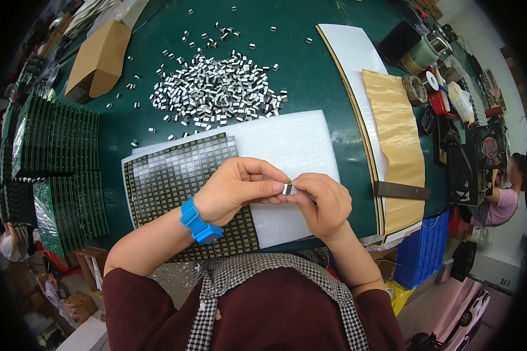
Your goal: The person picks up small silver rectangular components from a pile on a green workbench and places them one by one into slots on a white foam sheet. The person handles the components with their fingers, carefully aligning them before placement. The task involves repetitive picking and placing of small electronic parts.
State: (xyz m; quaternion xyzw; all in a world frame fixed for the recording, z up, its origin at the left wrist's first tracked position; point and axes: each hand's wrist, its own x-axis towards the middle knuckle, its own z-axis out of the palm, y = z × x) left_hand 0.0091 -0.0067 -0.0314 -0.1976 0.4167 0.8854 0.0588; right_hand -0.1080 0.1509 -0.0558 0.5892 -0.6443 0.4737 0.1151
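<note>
My left hand [243, 182], with a blue band on its wrist, pinches a small black-and-white block-shaped part [288, 189] between thumb and fingertips. From the other side, my right hand [323, 202] has its thumb and forefinger closed on the same part. Whether a tiny label is also between the fingers I cannot make out. Under both hands lies a white foam sheet [293, 137]. A dark sheet of small printed labels [158, 187] rests on its left part, beneath my left forearm; its upper area looks silvery. Beyond the foam spreads a heap of similar small parts [211, 90].
Stacks of green circuit boards [55, 140] stand at the left, with a cardboard box [99, 58] behind. On the right lie white boards [351, 52], brown paper [395, 140] and a dark bar [401, 191]. A blue crate [421, 248] stands below the table's right edge. Another person [500, 199] sits far right.
</note>
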